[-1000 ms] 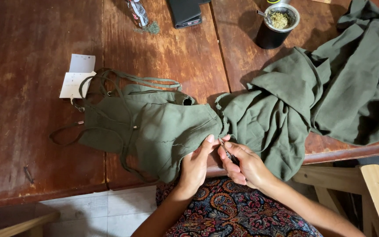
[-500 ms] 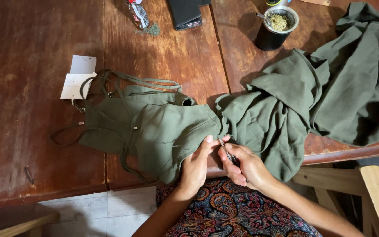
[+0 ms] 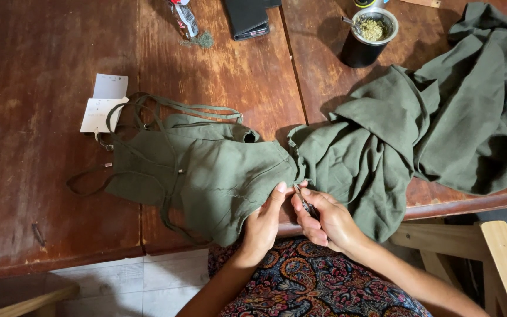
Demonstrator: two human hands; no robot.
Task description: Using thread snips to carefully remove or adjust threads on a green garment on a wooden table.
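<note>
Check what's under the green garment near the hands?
The green garment lies on the wooden table; its straps overlap white paper tags. The left hand presses it at the table edge; the right hand holds a small metal tool. Anything beneath the cloth is hidden.

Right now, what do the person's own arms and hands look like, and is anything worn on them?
Both forearms are bare: no sleeves show up to the bottom edge of the picture. The left hand and the right hand wear no gloves, and I see no rings, watch or bracelet. The fingernails are short and look unpainted. Below the arms there is a paisley-patterned garment in dark red, blue and orange.
</note>
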